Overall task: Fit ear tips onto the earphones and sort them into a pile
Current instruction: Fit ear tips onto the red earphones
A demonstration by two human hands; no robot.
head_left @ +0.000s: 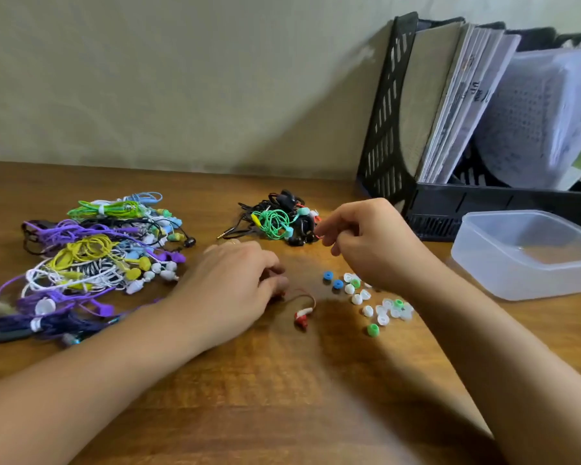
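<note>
My right hand (366, 243) pinches a thin red cable (318, 237); my left hand (235, 283) grips the red earbud's (301, 317) cord. Light, floppy stuff, I judge, so I'd hold the hard bud.

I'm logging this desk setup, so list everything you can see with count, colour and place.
sorted earphone pile: one, purple, yellow, green, white, left on table
tangled earphone pile: one, black, green, red, centre back
red earphone: one, red-white, between hands
ear tips: many, clear, blue, green, under right hand
plastic container: one, clear, right
file rack: one, black, holding papers, back right
table: one, brown wood
left hand: holding red cable
right hand: pinching red cable
</note>
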